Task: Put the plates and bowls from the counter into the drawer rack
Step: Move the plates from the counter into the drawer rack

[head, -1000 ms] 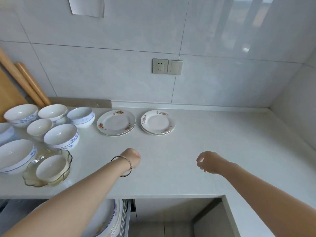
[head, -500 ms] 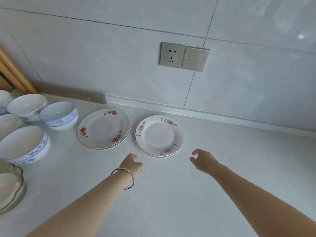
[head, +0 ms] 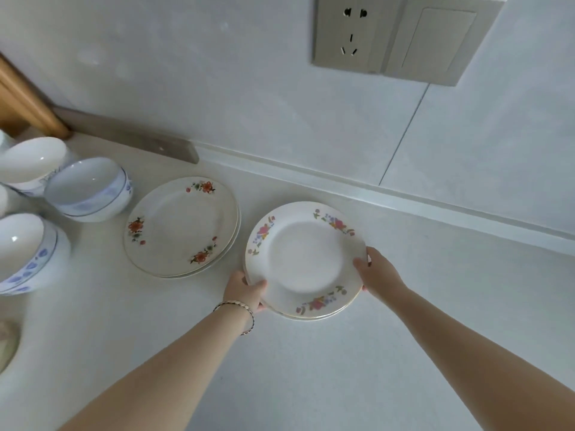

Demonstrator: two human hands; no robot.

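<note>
Both hands on the pink plates [head: 305,259], a stack of at least two with pink flower print, on the bench [head: 311,368] near the wall [head: 217,88]. Left hand [head: 244,290] takes the stack at its near-left rim: grip closed on the plates, thumb on top of the rim, fingers curled under. Right hand [head: 378,275] takes the right rim the same way: thumb on top, other fingers hidden below, grip closed on the plates. Cannot tell if the stack sits flat on the bench or is just raised.

Orange plates [head: 180,225], a second stack with orange flower print, lie flat just left of the pink ones, close but not touching. Bowls [head: 90,189], white with blue pattern, crowd the far left of the bench, some cut by the frame edge; the nearest one to the orange plates sits just beside them.

Bracelet [head: 236,306] on the left wrist. Socket [head: 350,32] and switch [head: 435,42] side by side on the wall above the pink plates. Wooden poles [head: 28,101] lean at the upper left.
</note>
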